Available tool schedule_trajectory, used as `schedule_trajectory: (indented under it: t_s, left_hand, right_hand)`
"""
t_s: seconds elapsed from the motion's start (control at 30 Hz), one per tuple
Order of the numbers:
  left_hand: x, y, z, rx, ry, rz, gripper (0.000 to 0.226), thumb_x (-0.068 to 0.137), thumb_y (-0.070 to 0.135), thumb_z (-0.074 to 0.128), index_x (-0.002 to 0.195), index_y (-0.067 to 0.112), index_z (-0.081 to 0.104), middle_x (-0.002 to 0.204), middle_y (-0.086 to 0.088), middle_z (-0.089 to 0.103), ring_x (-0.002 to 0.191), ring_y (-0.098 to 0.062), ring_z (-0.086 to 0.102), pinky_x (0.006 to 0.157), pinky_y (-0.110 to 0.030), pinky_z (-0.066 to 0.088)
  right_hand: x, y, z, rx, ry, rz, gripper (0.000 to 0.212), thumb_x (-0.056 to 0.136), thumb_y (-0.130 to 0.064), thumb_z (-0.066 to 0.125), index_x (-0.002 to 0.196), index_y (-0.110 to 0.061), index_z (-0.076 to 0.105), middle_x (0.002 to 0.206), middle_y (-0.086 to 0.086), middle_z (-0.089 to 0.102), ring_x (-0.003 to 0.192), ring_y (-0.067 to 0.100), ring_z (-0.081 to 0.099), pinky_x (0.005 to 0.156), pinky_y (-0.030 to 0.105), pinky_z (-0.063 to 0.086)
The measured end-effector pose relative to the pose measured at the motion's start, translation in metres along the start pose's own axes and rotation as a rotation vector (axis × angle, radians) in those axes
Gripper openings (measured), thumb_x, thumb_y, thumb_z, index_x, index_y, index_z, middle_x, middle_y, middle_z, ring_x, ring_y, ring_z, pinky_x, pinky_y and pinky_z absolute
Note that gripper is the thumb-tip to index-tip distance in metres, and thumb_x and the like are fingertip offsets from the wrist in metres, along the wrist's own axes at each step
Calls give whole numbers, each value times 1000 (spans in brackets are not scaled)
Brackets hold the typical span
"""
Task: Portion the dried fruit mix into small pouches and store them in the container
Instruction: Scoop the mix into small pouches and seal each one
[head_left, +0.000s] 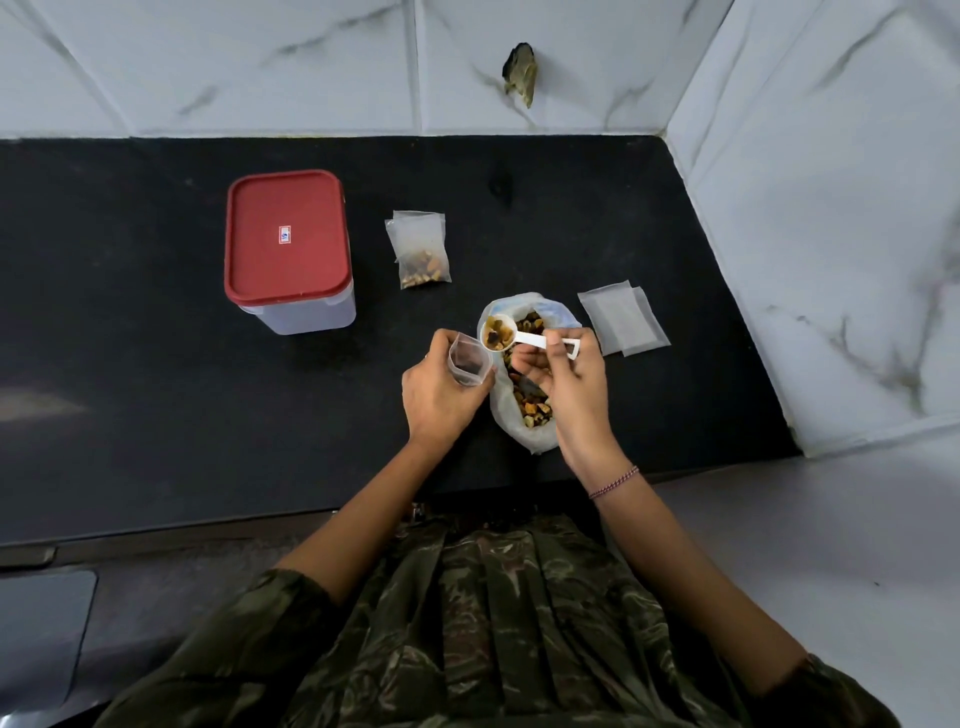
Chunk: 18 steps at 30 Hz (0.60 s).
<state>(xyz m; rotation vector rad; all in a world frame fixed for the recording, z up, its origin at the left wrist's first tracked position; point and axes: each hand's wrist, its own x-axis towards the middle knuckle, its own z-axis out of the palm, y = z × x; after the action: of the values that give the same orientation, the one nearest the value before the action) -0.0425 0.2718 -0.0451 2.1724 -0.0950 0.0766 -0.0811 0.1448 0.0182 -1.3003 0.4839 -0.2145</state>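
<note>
My left hand (439, 392) holds a small clear pouch (469, 359) with its mouth held open; a few dark bits lie inside. My right hand (566, 379) grips the handle of a white scoop (511, 335) heaped with dried fruit mix, its bowl just right of the pouch mouth. Beneath the scoop lies the open white bag of dried fruit mix (527, 402). A filled pouch (420, 249) rests flat further back. The clear container with a red lid (288, 244) stands shut at the left.
A small stack of empty pouches (621, 317) lies right of the bag on the black counter (156, 389). Marble-tiled walls close the back and right side. The counter's front edge runs near my body.
</note>
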Motion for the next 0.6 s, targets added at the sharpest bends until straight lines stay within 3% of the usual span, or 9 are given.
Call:
schedule_trajectory:
  t_s: [0.1,0.2,0.4,0.5,0.6]
  left_hand:
    - [1,1,-1,-23,6,-13,38,77,45,76,100,26,52,88,15,64,80,-1,63,69,-27,55]
    - [3,2,-3,-36,17,-33,40,77,49,75,99,25,53,85,17,64,80,-2,64,68,-27,54]
    - [6,2,-8,-23,36,-39,46,73,47,77,100,19,54,88,12,65,78,-6,64,62,-21,48]
    - [9,2,-9,-30,35,-50,46,72,44,79,101,19,53,88,13,64,79,-6,64,65,-26,51]
    - [11,3,-10,-36,25,-69,45,72,42,79,102,22,53,89,13,64,80,-5,62,64,-20,47]
  right_hand:
    - [-1,5,3,-246,-54,-147,6,99,-13,45,99,-8,49,79,2,66,75,10,69,75,26,58]
    - [0,9,4,-462,-124,-284,5,97,-12,48,98,-8,50,80,-4,66,76,6,69,73,19,55]
    - [-4,10,6,-670,-250,-441,6,96,-7,48,98,-13,50,90,-3,65,80,-6,63,76,8,49]
    - [-5,12,4,-782,-303,-493,10,96,-7,49,103,-4,56,97,4,67,88,1,62,79,8,47]
    - [-4,15,4,-925,-320,-642,13,93,-3,53,105,-2,57,99,9,67,91,9,61,84,3,40]
